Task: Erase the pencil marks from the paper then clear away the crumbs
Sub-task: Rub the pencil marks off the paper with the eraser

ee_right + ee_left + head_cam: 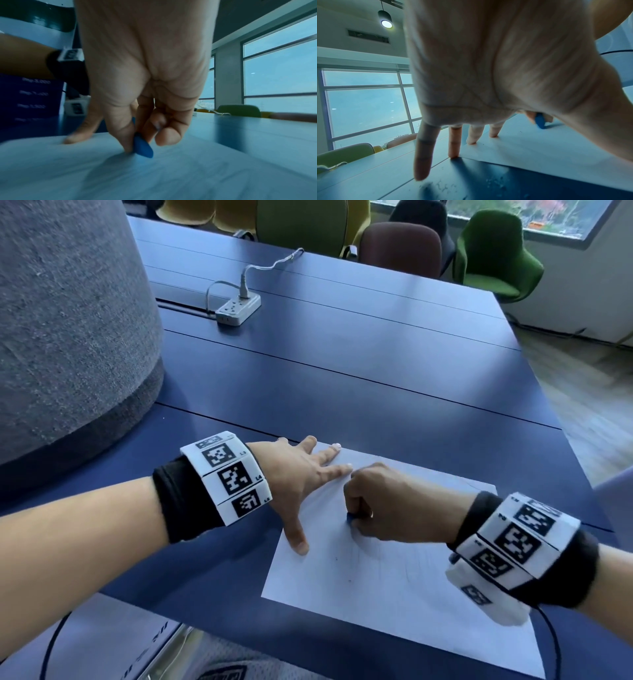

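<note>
Right-hand grip (356,513) pinching blue eraser (143,147) on paper (394,583)

left hand (301,484) splayed flat, right hand (387,505) seemingly pinching

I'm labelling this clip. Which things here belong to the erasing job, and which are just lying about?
In the job:
paper
blue eraser, pinched by the right hand
left hand, pressing the paper flat
crumbs on the table

Lying about:
power strip with its cable
chairs

One paper (394,570), one eraser (143,147), one power strip (238,309), perhaps five chairs (496,251)
</note>
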A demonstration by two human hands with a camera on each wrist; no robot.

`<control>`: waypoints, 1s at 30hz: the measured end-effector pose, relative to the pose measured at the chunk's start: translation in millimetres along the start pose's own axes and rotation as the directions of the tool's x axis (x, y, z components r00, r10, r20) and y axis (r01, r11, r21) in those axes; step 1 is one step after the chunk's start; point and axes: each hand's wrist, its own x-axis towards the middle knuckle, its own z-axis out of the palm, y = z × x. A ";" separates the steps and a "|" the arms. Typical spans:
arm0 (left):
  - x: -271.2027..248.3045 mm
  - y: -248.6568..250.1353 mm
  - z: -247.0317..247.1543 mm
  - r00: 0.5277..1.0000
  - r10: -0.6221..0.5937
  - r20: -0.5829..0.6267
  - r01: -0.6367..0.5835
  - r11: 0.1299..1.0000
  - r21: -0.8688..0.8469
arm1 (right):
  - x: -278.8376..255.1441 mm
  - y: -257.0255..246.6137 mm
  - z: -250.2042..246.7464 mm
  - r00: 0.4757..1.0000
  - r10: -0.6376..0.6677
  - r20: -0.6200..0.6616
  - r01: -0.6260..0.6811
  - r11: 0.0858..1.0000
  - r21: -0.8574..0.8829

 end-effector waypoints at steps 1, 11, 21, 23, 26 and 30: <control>0.7 0.3 0.6 1.000 -0.004 0.003 0.004 1.000 0.003 | -6.2 -6.8 2.8 0.997 -0.031 0.066 0.029 0.999 0.023; -0.7 -0.8 -0.3 1.000 0.002 0.014 -0.001 0.999 -0.032 | 6.9 -8.3 6.6 0.997 -0.070 0.043 0.071 0.997 -0.030; -0.2 -1.1 -0.1 1.000 -0.011 0.027 0.012 0.999 -0.052 | 5.7 -12.9 2.9 0.995 -0.064 0.076 0.062 0.998 0.031; 1.5 0.0 0.4 0.999 -0.022 0.027 0.023 0.999 -0.025 | -6.7 -22.3 10.6 0.972 -0.130 0.197 0.107 0.987 0.122; 2.1 -1.1 1.1 1.000 -0.017 0.023 0.017 1.000 -0.025 | -1.1 -5.4 5.3 0.992 -0.084 0.099 0.075 0.994 0.083; 1.5 -0.7 0.7 0.999 -0.023 0.026 0.023 0.999 -0.032 | -4.3 3.2 6.9 0.998 -0.069 -0.011 0.070 0.995 0.067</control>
